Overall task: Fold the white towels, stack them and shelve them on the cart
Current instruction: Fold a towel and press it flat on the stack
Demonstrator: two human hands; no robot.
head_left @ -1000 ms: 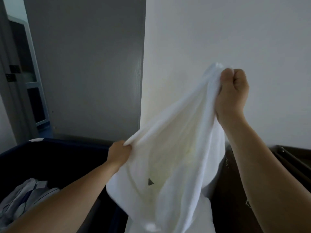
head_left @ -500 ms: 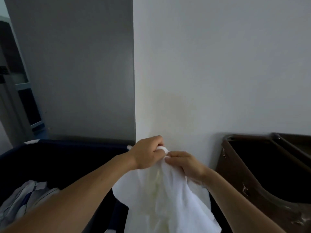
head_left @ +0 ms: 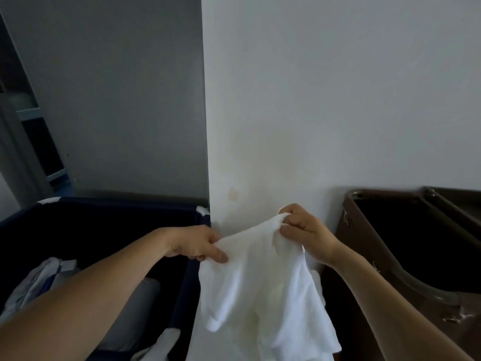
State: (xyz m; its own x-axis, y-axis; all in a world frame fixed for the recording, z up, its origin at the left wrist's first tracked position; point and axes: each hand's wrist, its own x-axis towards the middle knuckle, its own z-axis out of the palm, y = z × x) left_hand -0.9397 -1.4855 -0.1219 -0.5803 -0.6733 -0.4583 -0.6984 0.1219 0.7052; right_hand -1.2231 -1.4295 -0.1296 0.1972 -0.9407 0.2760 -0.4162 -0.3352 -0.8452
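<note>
Two hands pinch one white towel (head_left: 260, 282) by its top edge before a wall corner: the left hand (head_left: 197, 243) grips the lower end, and the right hand (head_left: 304, 230) grips the higher end, fingers curled into bunched cloth. The held edge runs left to right between them, and the rest hangs below, between a dark blue bin (head_left: 117, 201) and a brown bin (head_left: 346, 243). Opening it for folding likely means drawing the hands apart along that edge.
</note>
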